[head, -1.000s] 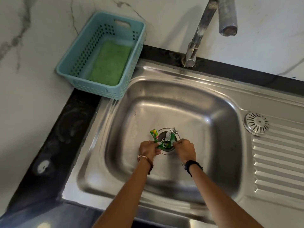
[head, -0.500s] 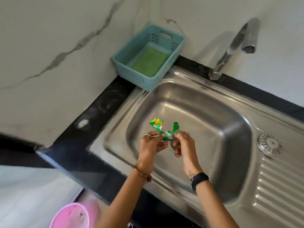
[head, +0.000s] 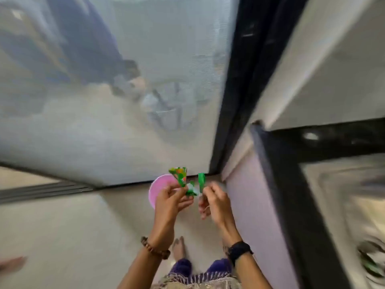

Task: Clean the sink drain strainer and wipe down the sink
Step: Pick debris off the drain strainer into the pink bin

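Both hands are held out in front of the body, above the floor (head: 62,226) and away from the counter. Green scraps of wrapper (head: 183,181) are pinched between them. The left hand (head: 169,202) is closed on the wider scrap, which is green with orange and red print and stands up above the fingers. The right hand (head: 214,202) is closed on a narrow green strip, with the other fingers curled under. The two scraps meet in a crumpled white and green part between the hands. The strainer cannot be made out in the hands because of blur. A pink round bin (head: 160,190) is seen on the floor just behind the left hand, partly hidden by it. A bead bracelet (head: 154,249) is worn on the left wrist and a black band (head: 239,250) on the right wrist. A bare foot (head: 179,248) is seen between the arms. The black edge of the counter (head: 277,195) runs down the right side, and a blurred part of the sink (head: 341,195) is seen behind it. A mesh screen door (head: 116,90) fills the upper left of the view.
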`<action>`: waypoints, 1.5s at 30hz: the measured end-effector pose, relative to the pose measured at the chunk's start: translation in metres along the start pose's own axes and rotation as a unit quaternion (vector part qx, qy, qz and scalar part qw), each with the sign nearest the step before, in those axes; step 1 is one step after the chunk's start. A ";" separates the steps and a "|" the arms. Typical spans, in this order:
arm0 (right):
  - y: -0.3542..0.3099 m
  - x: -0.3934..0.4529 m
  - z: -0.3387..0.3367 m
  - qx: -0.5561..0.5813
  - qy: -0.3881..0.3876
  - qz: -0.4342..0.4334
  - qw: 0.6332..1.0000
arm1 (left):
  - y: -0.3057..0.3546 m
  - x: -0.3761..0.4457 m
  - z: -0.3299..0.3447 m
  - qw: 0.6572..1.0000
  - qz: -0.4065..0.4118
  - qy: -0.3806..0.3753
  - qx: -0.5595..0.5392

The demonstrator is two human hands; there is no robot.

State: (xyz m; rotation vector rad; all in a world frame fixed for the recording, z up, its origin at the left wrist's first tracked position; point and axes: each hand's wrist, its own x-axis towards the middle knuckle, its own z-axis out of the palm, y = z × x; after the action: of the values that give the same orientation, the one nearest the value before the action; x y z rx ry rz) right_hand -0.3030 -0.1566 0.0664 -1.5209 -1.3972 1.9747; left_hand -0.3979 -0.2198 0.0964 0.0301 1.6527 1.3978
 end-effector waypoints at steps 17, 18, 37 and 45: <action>0.349 0.356 0.180 -0.520 -0.111 0.012 0.847 | -0.326 0.412 -0.175 0.945 -0.184 0.136 0.235; 0.359 0.361 0.179 -0.504 -0.118 0.033 0.855 | -0.331 0.419 -0.175 0.941 -0.191 0.125 0.251; -0.042 0.043 0.011 0.149 0.059 0.025 0.987 | 0.032 0.072 0.038 0.945 -0.190 -0.129 -0.234; -0.087 -0.091 -0.168 0.179 0.302 -0.112 0.930 | 0.052 -0.063 0.206 0.904 -0.086 -0.414 0.061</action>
State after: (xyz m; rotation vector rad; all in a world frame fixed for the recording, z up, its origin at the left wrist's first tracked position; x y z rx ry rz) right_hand -0.1498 -0.0921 0.1943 -1.5265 -0.8508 1.3538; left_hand -0.2562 -0.0806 0.1947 0.4759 0.9851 0.9371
